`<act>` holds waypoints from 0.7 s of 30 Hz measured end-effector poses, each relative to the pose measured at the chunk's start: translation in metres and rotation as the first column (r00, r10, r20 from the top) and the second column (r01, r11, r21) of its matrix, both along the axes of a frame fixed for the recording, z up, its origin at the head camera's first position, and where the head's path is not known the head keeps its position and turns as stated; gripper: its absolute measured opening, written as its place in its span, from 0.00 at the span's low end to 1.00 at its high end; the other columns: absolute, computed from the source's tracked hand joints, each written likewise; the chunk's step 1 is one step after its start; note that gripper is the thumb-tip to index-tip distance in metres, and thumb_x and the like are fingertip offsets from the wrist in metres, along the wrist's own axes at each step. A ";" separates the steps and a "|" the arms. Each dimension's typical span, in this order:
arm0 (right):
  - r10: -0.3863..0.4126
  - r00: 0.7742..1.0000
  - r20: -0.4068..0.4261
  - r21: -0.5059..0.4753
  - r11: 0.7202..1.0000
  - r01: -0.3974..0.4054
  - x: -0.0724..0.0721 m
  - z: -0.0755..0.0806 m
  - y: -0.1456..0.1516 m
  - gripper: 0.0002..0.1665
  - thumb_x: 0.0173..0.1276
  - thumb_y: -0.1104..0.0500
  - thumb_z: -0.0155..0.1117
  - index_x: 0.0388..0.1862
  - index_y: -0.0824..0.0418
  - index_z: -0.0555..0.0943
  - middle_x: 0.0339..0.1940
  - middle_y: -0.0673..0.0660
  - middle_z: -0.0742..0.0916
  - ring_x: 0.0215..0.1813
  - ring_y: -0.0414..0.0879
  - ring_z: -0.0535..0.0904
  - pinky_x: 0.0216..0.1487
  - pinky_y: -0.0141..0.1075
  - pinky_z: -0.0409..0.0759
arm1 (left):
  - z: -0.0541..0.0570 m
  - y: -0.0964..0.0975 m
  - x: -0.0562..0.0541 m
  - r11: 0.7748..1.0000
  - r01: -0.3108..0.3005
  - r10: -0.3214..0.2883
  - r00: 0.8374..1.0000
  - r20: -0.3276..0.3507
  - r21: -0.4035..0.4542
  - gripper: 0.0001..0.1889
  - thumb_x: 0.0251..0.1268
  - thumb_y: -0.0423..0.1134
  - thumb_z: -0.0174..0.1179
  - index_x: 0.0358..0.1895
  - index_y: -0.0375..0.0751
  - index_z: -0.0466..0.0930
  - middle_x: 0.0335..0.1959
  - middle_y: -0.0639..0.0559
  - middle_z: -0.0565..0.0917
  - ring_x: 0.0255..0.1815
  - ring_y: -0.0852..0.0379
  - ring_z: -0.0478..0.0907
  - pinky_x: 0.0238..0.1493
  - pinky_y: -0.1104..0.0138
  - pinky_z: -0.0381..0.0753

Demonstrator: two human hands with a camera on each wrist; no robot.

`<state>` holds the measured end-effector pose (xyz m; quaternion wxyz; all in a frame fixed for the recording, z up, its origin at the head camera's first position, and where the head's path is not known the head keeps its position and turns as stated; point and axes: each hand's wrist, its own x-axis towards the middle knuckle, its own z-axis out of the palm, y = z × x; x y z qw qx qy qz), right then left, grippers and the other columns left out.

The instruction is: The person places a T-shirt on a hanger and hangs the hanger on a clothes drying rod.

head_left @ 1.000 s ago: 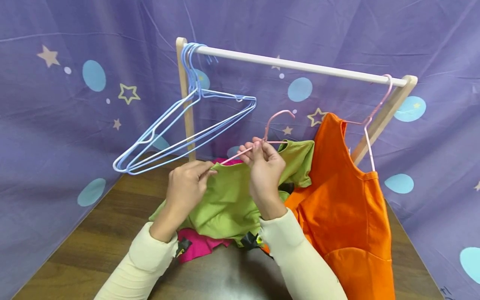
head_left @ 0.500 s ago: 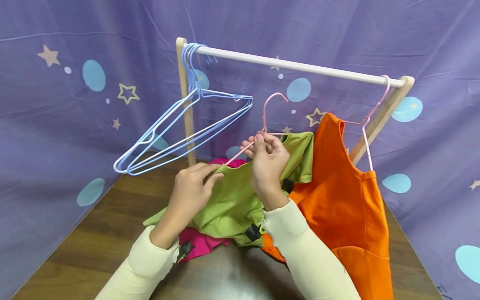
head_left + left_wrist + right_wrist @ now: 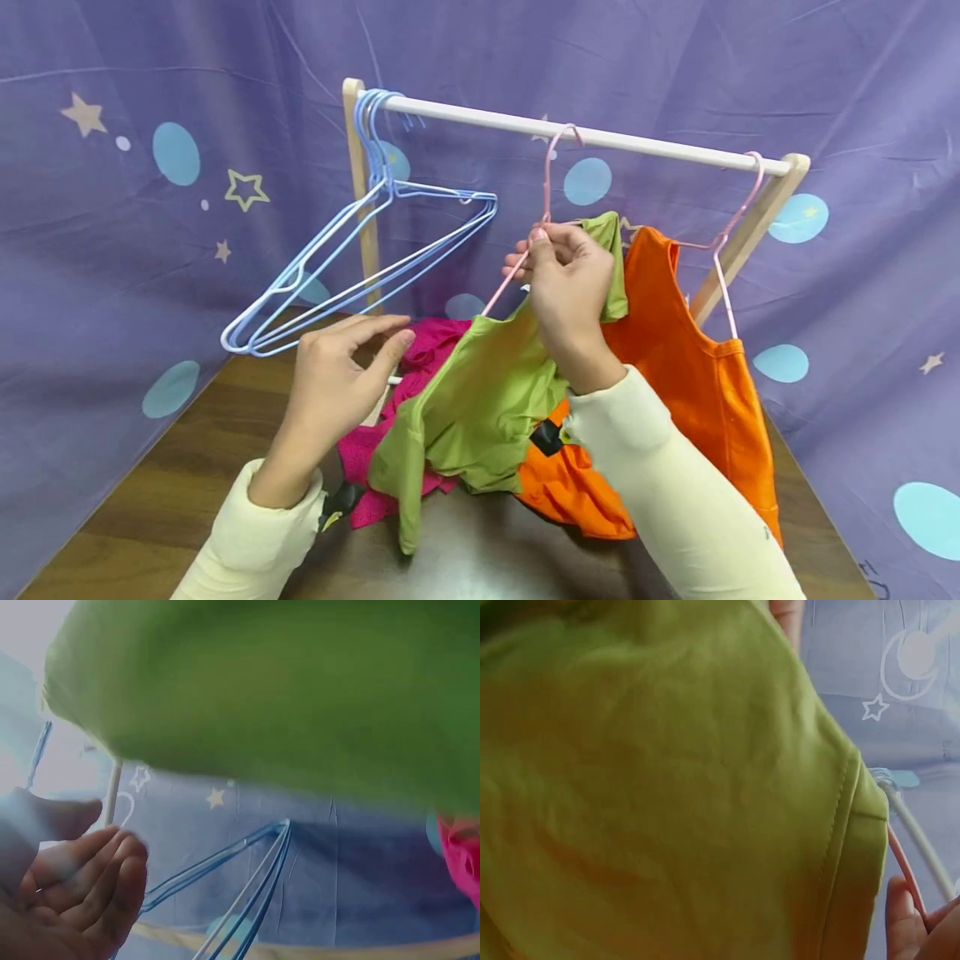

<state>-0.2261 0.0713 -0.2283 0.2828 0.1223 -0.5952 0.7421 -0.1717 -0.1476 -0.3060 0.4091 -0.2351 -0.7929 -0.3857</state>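
Note:
My right hand (image 3: 570,292) pinches a pink hanger (image 3: 547,183) just below its hook, between thumb and fingers. A green short-sleeved shirt (image 3: 480,400) hangs from this hanger, its left sleeve drooping low. The hook's top overlaps the white rail (image 3: 465,117) in the head view. Left of the shirt, my left hand (image 3: 337,383) is off the cloth, fingers relaxed and holding nothing. Green shirt cloth (image 3: 262,697) fills the upper left wrist view, above the loose left hand (image 3: 82,892). In the right wrist view, right-hand fingers (image 3: 904,922) grip the pink hanger wire (image 3: 904,859) beside the shirt.
Several blue hangers (image 3: 360,204) hang at the rail's left end. An orange sleeveless garment (image 3: 697,375) hangs on another pink hanger (image 3: 738,221) at the right. A magenta garment (image 3: 431,337) and a second orange piece (image 3: 585,500) lie behind and under the shirt on the wooden table (image 3: 180,467).
My right hand has lifted the pink hanger and green shirt up to the rail. My left hand has let go of the shirt's left shoulder and drawn back left.

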 end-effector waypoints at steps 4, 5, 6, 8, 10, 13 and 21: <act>-0.007 1.000 0.019 0.045 0.999 0.006 0.006 0.019 0.013 0.04 0.74 0.72 0.59 0.39 0.72 0.81 0.24 0.58 0.85 0.22 0.45 0.85 0.30 0.39 0.87 | 0.000 -0.003 -0.003 0.995 -0.100 0.102 0.988 -0.115 0.024 0.08 0.63 0.33 0.70 0.43 0.35 0.91 0.33 0.47 0.89 0.28 0.55 0.84 0.32 0.71 0.75; -0.007 1.000 0.029 0.052 0.999 0.006 0.008 0.023 0.016 0.04 0.74 0.71 0.59 0.39 0.71 0.81 0.24 0.58 0.85 0.21 0.45 0.85 0.30 0.39 0.87 | 0.000 -0.004 -0.004 0.992 -0.120 0.123 0.982 -0.141 0.032 0.07 0.64 0.32 0.69 0.43 0.34 0.90 0.33 0.46 0.89 0.29 0.53 0.84 0.33 0.69 0.77; -0.004 0.999 0.040 0.055 0.998 0.002 0.010 0.028 0.019 0.04 0.74 0.72 0.59 0.39 0.71 0.81 0.24 0.59 0.85 0.21 0.45 0.85 0.30 0.39 0.87 | 0.000 -0.005 -0.005 0.989 -0.142 0.146 0.975 -0.167 0.034 0.08 0.64 0.32 0.69 0.43 0.33 0.90 0.34 0.44 0.89 0.31 0.51 0.85 0.34 0.66 0.79; -0.002 0.998 0.058 0.069 0.998 -0.002 0.014 0.035 0.025 0.04 0.74 0.71 0.60 0.38 0.70 0.80 0.24 0.60 0.85 0.22 0.46 0.85 0.31 0.39 0.87 | 0.001 -0.008 -0.006 0.982 -0.186 0.191 0.956 -0.222 0.045 0.08 0.66 0.32 0.68 0.43 0.31 0.89 0.34 0.41 0.89 0.32 0.45 0.85 0.37 0.60 0.80; 0.009 0.997 0.072 0.071 0.997 -0.014 0.018 0.043 0.032 0.04 0.73 0.72 0.60 0.36 0.69 0.80 0.24 0.60 0.85 0.22 0.46 0.85 0.31 0.39 0.88 | 0.002 -0.010 -0.008 0.972 -0.226 0.235 0.930 -0.281 0.063 0.07 0.66 0.31 0.66 0.42 0.30 0.89 0.34 0.38 0.88 0.33 0.40 0.83 0.39 0.54 0.80; 0.017 0.996 0.082 0.080 0.996 -0.024 0.023 0.055 0.042 0.05 0.73 0.73 0.60 0.35 0.70 0.80 0.23 0.61 0.85 0.22 0.47 0.85 0.31 0.39 0.88 | 0.004 -0.013 -0.010 0.952 -0.284 0.305 0.883 -0.356 0.113 0.06 0.66 0.30 0.66 0.41 0.29 0.88 0.34 0.36 0.87 0.33 0.35 0.80 0.39 0.49 0.77; 0.033 0.992 0.123 0.145 0.988 -0.051 0.029 0.091 0.082 0.05 0.72 0.72 0.61 0.35 0.70 0.81 0.22 0.60 0.87 0.21 0.46 0.85 0.27 0.37 0.87 | 0.007 -0.020 -0.014 0.890 -0.409 0.457 0.790 -0.410 0.204 0.07 0.68 0.31 0.64 0.42 0.31 0.88 0.35 0.33 0.84 0.36 0.29 0.73 0.42 0.43 0.70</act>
